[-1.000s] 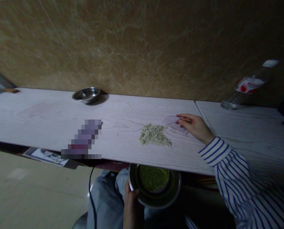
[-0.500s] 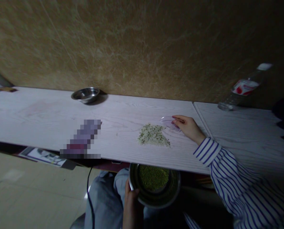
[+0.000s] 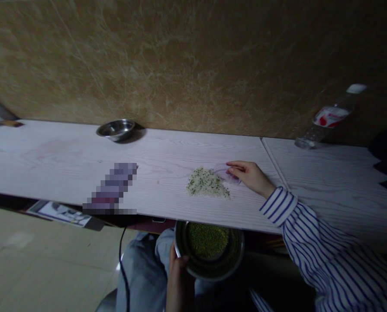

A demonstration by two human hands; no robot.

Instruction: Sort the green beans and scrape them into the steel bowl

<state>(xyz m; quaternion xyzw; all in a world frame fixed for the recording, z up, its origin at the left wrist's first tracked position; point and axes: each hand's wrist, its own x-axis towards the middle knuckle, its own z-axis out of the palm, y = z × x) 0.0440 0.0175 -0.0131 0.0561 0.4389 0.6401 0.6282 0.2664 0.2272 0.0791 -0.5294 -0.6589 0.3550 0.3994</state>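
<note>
My left hand is closed on the rim of a steel bowl below the table's front edge, over my lap. Small green beans, which look like mung beans, lie in this bowl. Above the table, my right hand pinches a clear, thin plastic lid between thumb and fingers. The lid's left edge touches or overlaps the right side of a pile of white grains mixed with green beans. This pile is spread flat on the pale wood table.
Near the wall sits a second steel bowl. A pixelated flat object lies at the table's front left. To the right stands a plastic bottle with a red and white label. A black cable hangs by my leg.
My right hand has moved left and slightly toward me with the plastic lid, up to the pile's right edge. My left hand keeps its hold on the bowl.
</note>
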